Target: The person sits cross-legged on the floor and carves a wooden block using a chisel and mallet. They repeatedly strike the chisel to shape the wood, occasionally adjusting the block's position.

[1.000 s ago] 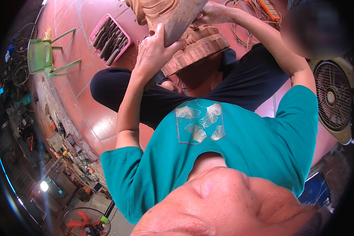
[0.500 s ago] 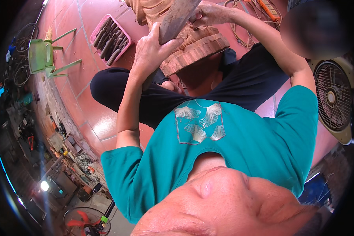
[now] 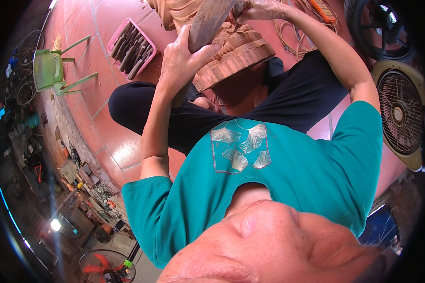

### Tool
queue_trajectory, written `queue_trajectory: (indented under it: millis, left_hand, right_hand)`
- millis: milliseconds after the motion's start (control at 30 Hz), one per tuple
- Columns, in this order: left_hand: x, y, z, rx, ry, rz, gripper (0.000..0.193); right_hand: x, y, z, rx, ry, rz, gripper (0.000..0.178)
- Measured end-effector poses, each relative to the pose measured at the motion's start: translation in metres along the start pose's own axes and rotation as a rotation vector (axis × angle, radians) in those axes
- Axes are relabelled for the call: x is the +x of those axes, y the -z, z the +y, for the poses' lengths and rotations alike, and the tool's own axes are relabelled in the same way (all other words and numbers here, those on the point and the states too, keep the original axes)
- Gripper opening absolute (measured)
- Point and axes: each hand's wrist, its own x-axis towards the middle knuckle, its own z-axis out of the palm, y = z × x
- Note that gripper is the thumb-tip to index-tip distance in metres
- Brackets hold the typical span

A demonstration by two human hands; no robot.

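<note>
A carved wooden figure with a thick round base lies tilted between my crossed legs, its upper part cut off by the top edge. My left hand is closed round a long flat grey-brown wooden bar that slants up and right across the carving. Beyond the bar, my right hand is bent with its fingers drawn together against the carving. Whatever those fingers hold is hidden by the bar and the hand itself.
On the tiled floor at left stands a pink basket of several dark-handled tools. A green chair is farther left. An orange power strip with coiled cable, a black wheel and a box fan are at right.
My right hand and the top of the bar have shifted slightly. A blurred dark shape at the upper right is gone, showing the black wheel. My left hand stays nearly still.
</note>
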Motion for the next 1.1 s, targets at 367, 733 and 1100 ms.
queue_trajectory:
  millis: [367, 733, 1100]
  left_hand:
    - [0.002, -0.001, 0.001, -0.064, -0.010, 0.012, 0.052]
    - [0.022, 0.013, 0.017, -0.262, -0.120, -0.074, 0.061]
    - [0.071, -0.009, 0.011, 0.330, -0.173, -0.269, 0.077]
  right_hand:
    - [-0.008, -0.004, 0.000, 0.058, -0.130, 0.054, 0.011]
    - [-0.014, -0.003, 0.025, 0.015, 0.050, 0.152, 0.009]
    - [-0.023, -0.016, 0.053, -0.252, 0.212, 0.231, 0.023]
